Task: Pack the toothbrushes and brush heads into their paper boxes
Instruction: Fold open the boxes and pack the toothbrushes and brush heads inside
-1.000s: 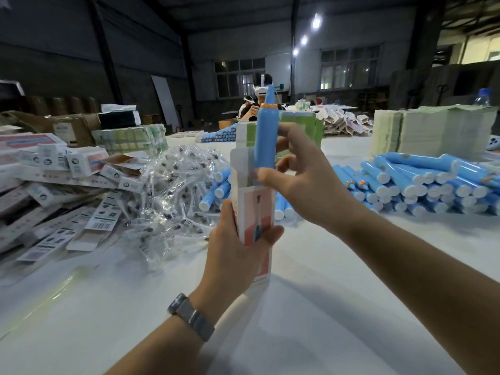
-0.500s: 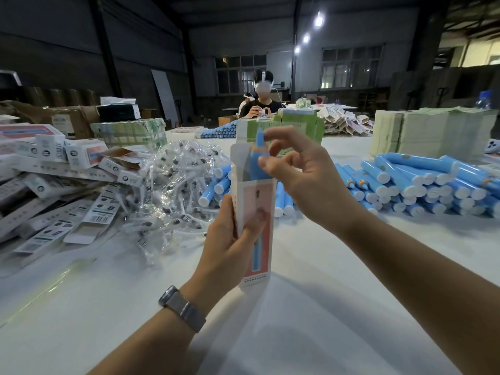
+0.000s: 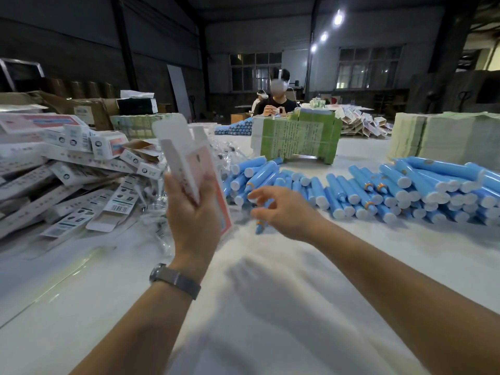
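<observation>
Risk we note: left hand point(image 3: 193, 212) grips the tilted, open-flapped box point(image 3: 194, 169), contents may slide out while right hand point(image 3: 281, 209) reaches spread-fingered, empty.

Toothbrushes point(image 3: 378, 190) showing sky blue w/ white end caps, some w/ orange rings near the tip. Box point(image 3: 201, 169) in left hand point(image 3: 193, 217) showing pale pink front, red-orange edge, white flaps. Flat boxes point(image 3: 67, 185) piled at left looking white w/ black barcodes, a few w/ pink and blue panels. Paper stack point(image 3: 297, 139) showing green w/ dark print. Counter point(image 3: 270, 307) looking white. Watch strap point(image 3: 176, 281) showing grey.
</observation>
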`<state>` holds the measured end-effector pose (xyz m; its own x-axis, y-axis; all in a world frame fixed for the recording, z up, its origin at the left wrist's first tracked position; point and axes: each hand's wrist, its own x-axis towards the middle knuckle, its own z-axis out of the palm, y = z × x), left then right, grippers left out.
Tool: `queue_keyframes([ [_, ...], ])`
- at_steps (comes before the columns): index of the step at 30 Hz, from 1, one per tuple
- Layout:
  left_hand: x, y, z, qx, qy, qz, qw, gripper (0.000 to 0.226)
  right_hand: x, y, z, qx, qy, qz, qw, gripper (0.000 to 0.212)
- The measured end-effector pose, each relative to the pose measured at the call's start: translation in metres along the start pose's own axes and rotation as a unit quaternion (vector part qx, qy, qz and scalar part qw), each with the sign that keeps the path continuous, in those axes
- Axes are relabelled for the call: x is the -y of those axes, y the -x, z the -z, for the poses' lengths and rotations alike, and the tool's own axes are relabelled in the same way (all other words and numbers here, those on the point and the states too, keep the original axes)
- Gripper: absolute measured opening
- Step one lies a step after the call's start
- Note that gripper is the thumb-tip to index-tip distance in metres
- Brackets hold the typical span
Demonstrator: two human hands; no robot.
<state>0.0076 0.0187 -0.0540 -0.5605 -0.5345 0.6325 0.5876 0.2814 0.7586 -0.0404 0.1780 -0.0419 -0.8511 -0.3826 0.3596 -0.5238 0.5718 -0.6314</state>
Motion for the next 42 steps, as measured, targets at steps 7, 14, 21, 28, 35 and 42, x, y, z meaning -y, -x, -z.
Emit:
queue_keyframes([
  [7,0.011,-0.005,0.002,-0.035,-0.073,-0.012,0.997,0.039,0.007,-0.02,-0.05,0.125,0.257,0.047,0.957,0.046],
  [14,0.008,-0.005,0.002,-0.046,-0.063,-0.022,0.997,0.039,0.013,-0.027,-0.071,0.069,0.275,0.062,0.957,0.02],
  [21,-0.004,0.003,-0.003,0.015,0.04,0.005,0.999,0.037,0.004,-0.014,0.001,-0.073,0.09,-0.037,0.993,0.007],
  [28,-0.015,0.041,-0.016,0.242,0.017,-0.049,0.969,0.025,0.033,0.039,0.093,-0.213,-0.265,0.062,0.938,0.02],
  [35,-0.011,0.058,-0.019,0.275,0.011,-0.06,0.959,0.027,0.059,0.061,0.123,-0.17,-0.324,0.199,0.909,0.031],
  [42,-0.008,0.06,-0.02,0.265,0.003,-0.033,0.964,0.029,0.064,0.066,0.123,-0.076,-0.333,0.246,0.907,0.014],
])
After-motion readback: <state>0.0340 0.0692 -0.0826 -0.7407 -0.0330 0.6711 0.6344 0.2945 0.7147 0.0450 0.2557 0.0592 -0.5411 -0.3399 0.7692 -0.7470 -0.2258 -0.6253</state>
